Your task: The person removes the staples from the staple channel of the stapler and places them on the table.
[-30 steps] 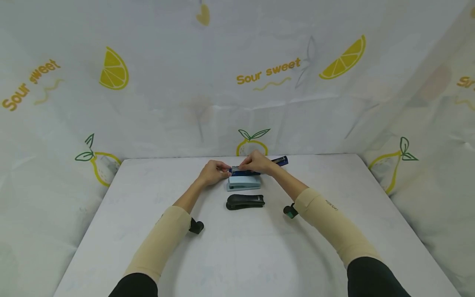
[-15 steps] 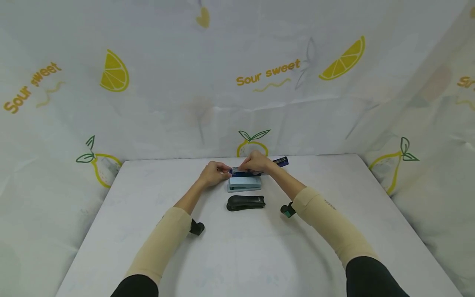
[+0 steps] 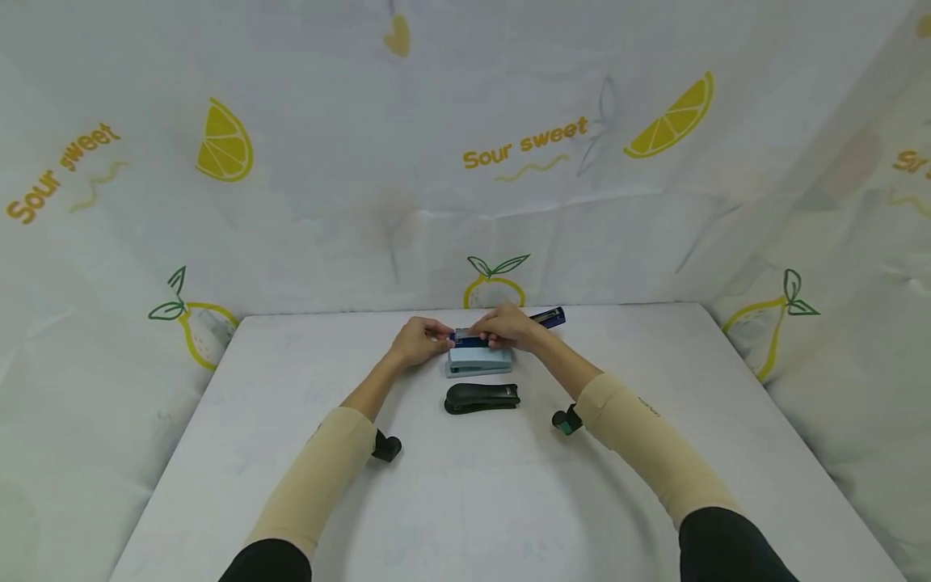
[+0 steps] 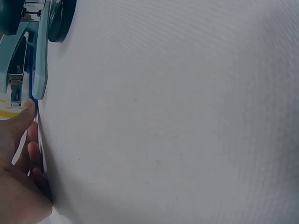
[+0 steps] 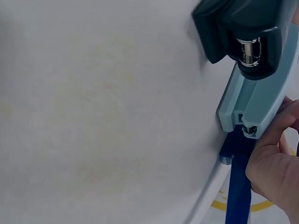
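Observation:
A dark blue stapler (image 3: 469, 342) lies opened near the back edge of the table, its upper arm (image 3: 550, 317) swung out to the back right. My left hand (image 3: 420, 339) pinches its left end between thumb and fingers. Over its middle is my right hand (image 3: 505, 326), with curled fingers gripping it and fingertips at the silvery strip along its top. In the right wrist view, the blue arm (image 5: 239, 191) runs down past the right hand (image 5: 275, 172). Directly in front stands a light blue stapler (image 3: 478, 361), partly hiding the blue one in both wrist views.
A black stapler (image 3: 481, 397) lies nearer than the light blue one, in line with it. The white table (image 3: 465, 501) ends at a hanging white cloth (image 3: 327, 202) printed with lemons.
My right hand has shifted slightly toward me, its fingers spreading down over the near side of the blue stapler. My left hand keeps its hold; the staplers stay in place.

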The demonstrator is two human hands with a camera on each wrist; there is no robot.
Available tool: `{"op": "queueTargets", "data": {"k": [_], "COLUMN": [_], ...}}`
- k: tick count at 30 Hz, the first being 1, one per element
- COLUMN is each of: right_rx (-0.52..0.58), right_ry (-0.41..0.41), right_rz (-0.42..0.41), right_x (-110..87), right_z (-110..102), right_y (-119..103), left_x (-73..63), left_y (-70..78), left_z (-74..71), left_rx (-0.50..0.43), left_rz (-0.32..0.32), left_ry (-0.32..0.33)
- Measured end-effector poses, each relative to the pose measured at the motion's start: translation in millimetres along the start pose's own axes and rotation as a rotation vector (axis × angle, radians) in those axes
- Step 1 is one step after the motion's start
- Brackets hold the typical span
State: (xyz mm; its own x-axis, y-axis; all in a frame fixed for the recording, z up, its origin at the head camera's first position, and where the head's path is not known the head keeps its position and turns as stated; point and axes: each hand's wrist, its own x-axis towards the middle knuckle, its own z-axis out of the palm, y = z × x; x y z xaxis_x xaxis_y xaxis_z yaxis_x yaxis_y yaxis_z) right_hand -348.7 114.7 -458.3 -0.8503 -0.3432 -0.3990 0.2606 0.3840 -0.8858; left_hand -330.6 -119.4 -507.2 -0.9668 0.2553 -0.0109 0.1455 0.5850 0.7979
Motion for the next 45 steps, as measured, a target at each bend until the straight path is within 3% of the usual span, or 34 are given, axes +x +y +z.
{"op": "queueTargets", "data": {"k": [13,32,45], "right_rx": [0.036,0.005,0.04], "right_ry": [-0.001,0.022,0.028], "right_rz": [-0.001,-0.037,-0.054], "right_x": [1.0,2.5,-5.7], "right_z": [0.9,6.3,-3.2], "right_y": [4.3,1.6,0.3], "left_x": [0.6,1.4,1.3], "left_y": [-1.4,-2.6,-3.0], "left_z": [0.2,0.4,0.7], "left_rx": [0.0,0.0,-0.001], "left_rz": [-0.009,-0.01,-0.009], "left_ry": [0.0,0.008,0.009]}}
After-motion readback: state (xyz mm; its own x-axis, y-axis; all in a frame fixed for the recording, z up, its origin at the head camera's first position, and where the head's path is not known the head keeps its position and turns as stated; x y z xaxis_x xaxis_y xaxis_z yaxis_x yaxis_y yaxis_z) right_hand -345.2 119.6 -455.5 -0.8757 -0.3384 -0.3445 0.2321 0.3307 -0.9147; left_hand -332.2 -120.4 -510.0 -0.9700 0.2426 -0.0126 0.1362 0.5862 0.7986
